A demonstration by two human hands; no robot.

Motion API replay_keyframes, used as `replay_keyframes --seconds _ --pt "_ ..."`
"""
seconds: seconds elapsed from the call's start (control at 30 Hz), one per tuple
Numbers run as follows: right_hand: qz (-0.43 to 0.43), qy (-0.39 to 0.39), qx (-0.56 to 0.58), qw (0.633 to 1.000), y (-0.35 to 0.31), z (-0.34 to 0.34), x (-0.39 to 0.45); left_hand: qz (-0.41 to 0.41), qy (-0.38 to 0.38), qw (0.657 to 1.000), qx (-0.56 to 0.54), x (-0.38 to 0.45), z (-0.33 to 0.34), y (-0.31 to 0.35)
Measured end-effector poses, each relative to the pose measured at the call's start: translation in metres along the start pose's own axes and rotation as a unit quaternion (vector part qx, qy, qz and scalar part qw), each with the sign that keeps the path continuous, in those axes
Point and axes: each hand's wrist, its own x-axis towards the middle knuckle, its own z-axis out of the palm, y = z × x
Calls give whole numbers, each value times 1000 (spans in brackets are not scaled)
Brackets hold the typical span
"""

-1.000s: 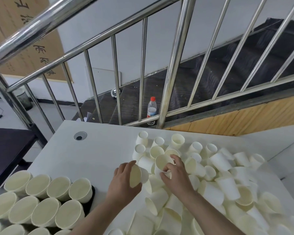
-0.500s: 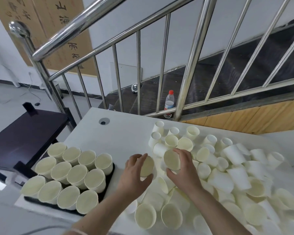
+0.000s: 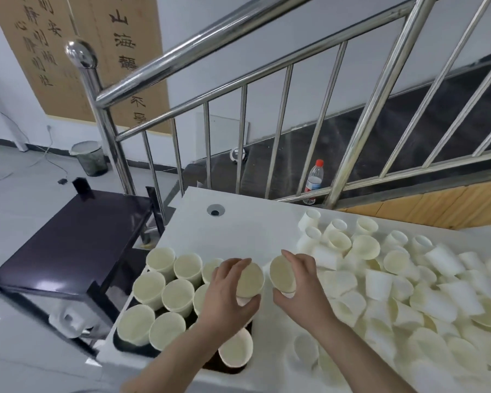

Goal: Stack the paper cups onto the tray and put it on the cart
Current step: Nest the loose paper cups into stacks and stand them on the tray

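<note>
Dozens of loose paper cups [image 3: 425,296] lie heaped on the right half of the white table [image 3: 247,231], most tipped on their sides, a few upright near the far edge. Behind the table runs a steel stair railing [image 3: 278,129], with a dark staircase beyond it and a clear bottle with a red cap [image 3: 313,181] standing at the foot of the bars. To the left of the table stands the dark cart [image 3: 77,239], its flat top level with the table edge and just beside it.

On the near left corner of the table sits the black tray [image 3: 125,346], packed with upright cups [image 3: 165,290] standing rim to rim in rows; how many rows lie under the arm cannot be told.

Above the tray's right edge, the left hand [image 3: 224,299] holds one cup [image 3: 249,280] on its side, mouth facing the camera, fingers curled over the top and the thumb pressing from below. Just to its right, the right hand [image 3: 304,290] holds a second cup [image 3: 281,275] the same way, thumb under the base and fingers wrapped over the wall. The two held cups are near each other but look apart; blur makes the gap hard to judge.
</note>
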Motion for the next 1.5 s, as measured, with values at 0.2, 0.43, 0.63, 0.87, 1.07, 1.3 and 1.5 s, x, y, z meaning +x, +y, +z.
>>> replay_keyframes --seconds 0.2,0.43,0.63,0.87,1.07,1.3,1.5 --pt "-28 -59 1 998 -59 55 -3 -7 19 1000 20 -23 -62 -47" --pt "-44 -151 -21 987 -97 93 -6 -51 46 997 46 -43 -113 -80" --pt "-53 -208 -47 975 -111 121 -6 -90 47 993 63 -57 -133 -100" --pt "-66 -258 -66 962 -118 141 -8 -112 22 991 75 -65 -138 -119" --pt "-87 -269 -73 956 -124 149 -13 -130 6 990 58 -72 -141 -130" --pt "-92 -267 -77 956 -123 155 -19 -142 -24 987 77 -76 -143 -142" --pt "-90 -295 -115 944 -114 165 -17 -154 -86 980 95 -81 -139 -150"
